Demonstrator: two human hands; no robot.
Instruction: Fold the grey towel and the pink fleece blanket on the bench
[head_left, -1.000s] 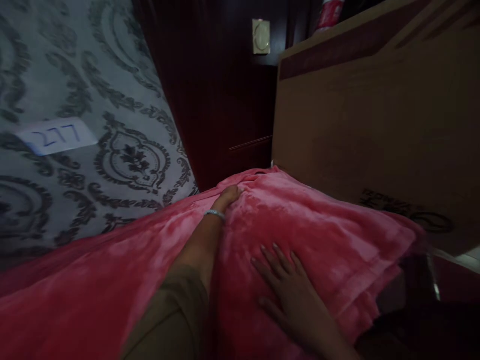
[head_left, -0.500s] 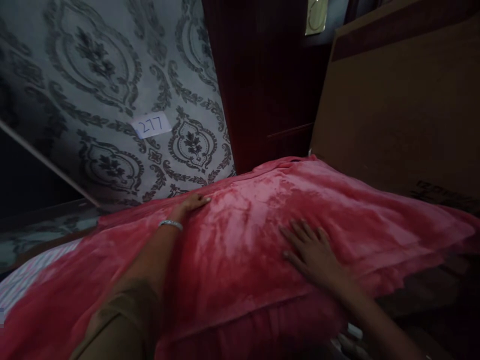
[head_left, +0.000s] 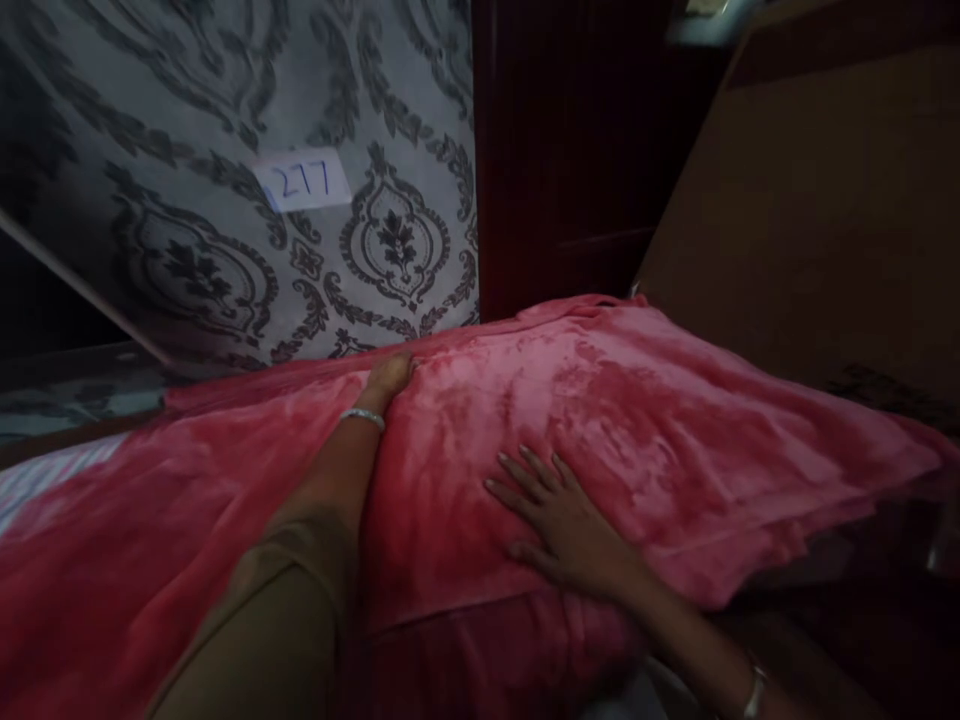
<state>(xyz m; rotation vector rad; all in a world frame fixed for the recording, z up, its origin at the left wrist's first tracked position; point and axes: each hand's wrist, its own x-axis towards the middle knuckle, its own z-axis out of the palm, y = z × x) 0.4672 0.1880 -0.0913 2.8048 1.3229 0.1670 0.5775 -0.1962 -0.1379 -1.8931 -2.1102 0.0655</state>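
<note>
A red and pink plush blanket (head_left: 480, 420) is spread in front of me, its surface slightly wrinkled. Near its far edge, my left hand (head_left: 391, 376) has its fingers curled down into the cloth, and the fingertips are mostly hidden. My right hand (head_left: 574, 535) rests flat on the nearer middle part of the blanket with its fingers spread, holding nothing. A bracelet circles each wrist.
Patterned wallpaper (head_left: 394, 240) with a paper marked 277 (head_left: 304, 180) rises behind the blanket. Beside it stands a dark red wooden panel (head_left: 562, 150). A large cardboard box (head_left: 825, 220) is at the right. Striped cloth (head_left: 56, 480) shows at the left.
My right hand has slid left across the blanket, fingers still spread. My left hand has shifted slightly toward the far edge, and its fingers have curled in. The camera view has shifted.
</note>
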